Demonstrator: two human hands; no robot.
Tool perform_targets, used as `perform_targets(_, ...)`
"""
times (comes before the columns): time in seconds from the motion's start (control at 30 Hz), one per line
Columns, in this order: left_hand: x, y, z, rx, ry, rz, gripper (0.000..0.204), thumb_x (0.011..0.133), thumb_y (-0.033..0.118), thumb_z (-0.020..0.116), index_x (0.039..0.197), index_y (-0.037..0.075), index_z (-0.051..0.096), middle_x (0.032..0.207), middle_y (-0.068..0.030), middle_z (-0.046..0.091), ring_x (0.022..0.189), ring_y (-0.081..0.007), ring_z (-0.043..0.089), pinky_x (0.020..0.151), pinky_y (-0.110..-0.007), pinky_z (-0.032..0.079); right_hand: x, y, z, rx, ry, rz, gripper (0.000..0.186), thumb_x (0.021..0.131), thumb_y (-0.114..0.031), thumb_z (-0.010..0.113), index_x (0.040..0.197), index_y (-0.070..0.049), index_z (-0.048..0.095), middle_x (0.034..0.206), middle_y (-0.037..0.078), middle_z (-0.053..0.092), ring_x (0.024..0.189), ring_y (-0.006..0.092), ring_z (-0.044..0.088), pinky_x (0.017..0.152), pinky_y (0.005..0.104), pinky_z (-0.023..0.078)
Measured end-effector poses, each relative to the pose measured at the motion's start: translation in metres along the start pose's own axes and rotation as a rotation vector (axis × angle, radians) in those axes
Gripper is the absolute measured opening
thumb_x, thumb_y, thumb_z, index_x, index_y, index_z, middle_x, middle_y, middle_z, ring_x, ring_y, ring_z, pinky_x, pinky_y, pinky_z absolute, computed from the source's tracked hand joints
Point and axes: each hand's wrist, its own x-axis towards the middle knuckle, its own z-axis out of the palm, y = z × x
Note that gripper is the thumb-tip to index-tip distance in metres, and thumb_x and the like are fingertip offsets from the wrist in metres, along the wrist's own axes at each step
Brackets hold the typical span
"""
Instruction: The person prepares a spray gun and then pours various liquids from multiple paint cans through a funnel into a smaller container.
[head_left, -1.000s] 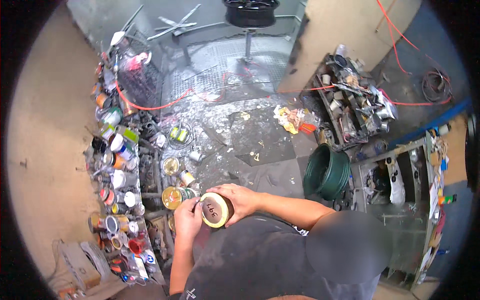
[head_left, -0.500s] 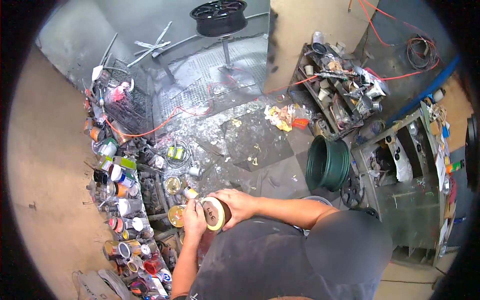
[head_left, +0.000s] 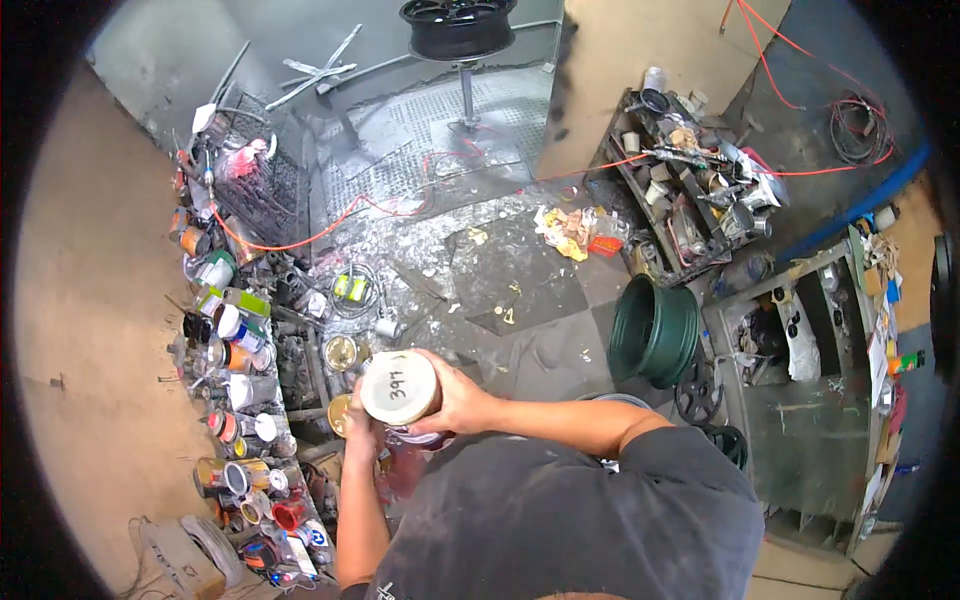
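Note:
Both my hands are around a round container, likely a paint can, with a pale lid (head_left: 400,385) that carries dark handwritten marks. The lid faces upward, toward the camera. My right hand (head_left: 455,400) wraps the can's right side, fingers at the far edge and thumb nearer my body. My left hand (head_left: 362,425) closes against its left side; the can hides part of those fingers. Just left of that hand, a gold-coloured tin (head_left: 339,414) is partly covered. A second open tin (head_left: 342,352) with gold-coloured contents stands beyond it.
At left, a long shelf holds several paint cans and jars, including a white-capped jar (head_left: 232,322). A green wheel rim (head_left: 655,330) stands to the right, near a cluttered cart (head_left: 690,190). An orange hose (head_left: 330,230) crosses the floor. A black wheel (head_left: 458,28) sits on a stand (head_left: 466,95).
The can has moved slightly left and away from my body and tipped, so its lid now faces up more fully. My left hand has shifted from the lid's edge to the can's side.

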Motion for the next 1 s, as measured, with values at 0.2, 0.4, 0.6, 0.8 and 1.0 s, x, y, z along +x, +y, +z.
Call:
perform_targets(0.2,-0.012,0.005,0.042,0.412,-0.146,0.155,0.108,0.053,0.033,0.09,0.142,-0.002,0.041,0.133,-0.0116,0.056,0.121,-0.0221,0.057,0.105,-0.038,0.045,0.004,0.013,-0.025,-0.005,-0.017,-0.08,0.037,0.104,-0.032,0.053,0.124,-0.001,0.059,0.124,0.021,0.058,0.12,0.0335,0.055,0.104,0.0419,0.043)
perform_targets(0.4,-0.007,-0.012,0.063,0.607,-0.398,0.035,0.115,0.053,0.047,0.092,0.143,-0.004,0.041,0.133,-0.0118,0.056,0.122,-0.0229,0.056,0.106,-0.038,0.045,-0.02,0.039,-0.05,-0.088,0.186,-0.109,0.016,0.089,-0.015,0.071,0.094,0.0,0.071,0.085,0.014,0.072,0.073,0.0295,0.069,0.072,0.0396,0.056)
perform_targets(0.6,0.012,-0.021,0.043,0.584,-0.461,-0.204,0.108,0.075,0.072,0.068,0.148,-0.002,0.039,0.139,-0.014,0.053,0.126,-0.0257,0.054,0.106,-0.039,0.044,-0.05,0.05,-0.045,-0.24,0.392,-0.175,0.015,0.089,-0.015,0.069,0.088,0.0,0.069,0.087,0.017,0.068,0.085,0.0336,0.067,0.074,0.0413,0.053)
perform_targets(0.8,0.024,-0.024,0.082,0.644,-0.558,-0.187,0.132,0.065,0.099,0.045,0.144,-0.007,0.042,0.131,-0.0143,0.057,0.116,-0.0228,0.059,0.098,-0.038,0.05,-0.075,0.057,-0.038,0.004,0.699,0.056,0.019,0.089,-0.018,0.07,0.089,0.0,0.068,0.085,0.019,0.068,0.081,0.0343,0.067,0.073,0.0432,0.052)
perform_targets(1.0,0.019,-0.019,0.11,0.646,-0.669,-0.187,0.131,0.059,0.095,0.059,0.141,-0.006,0.044,0.127,-0.0127,0.059,0.114,-0.021,0.06,0.097,-0.036,0.051,-0.087,0.065,-0.029,0.761,0.88,0.412,0.02,0.092,-0.02,0.071,0.095,0.0,0.072,0.082,0.01,0.071,0.073,0.0183,0.065,0.067,0.0362,0.052)
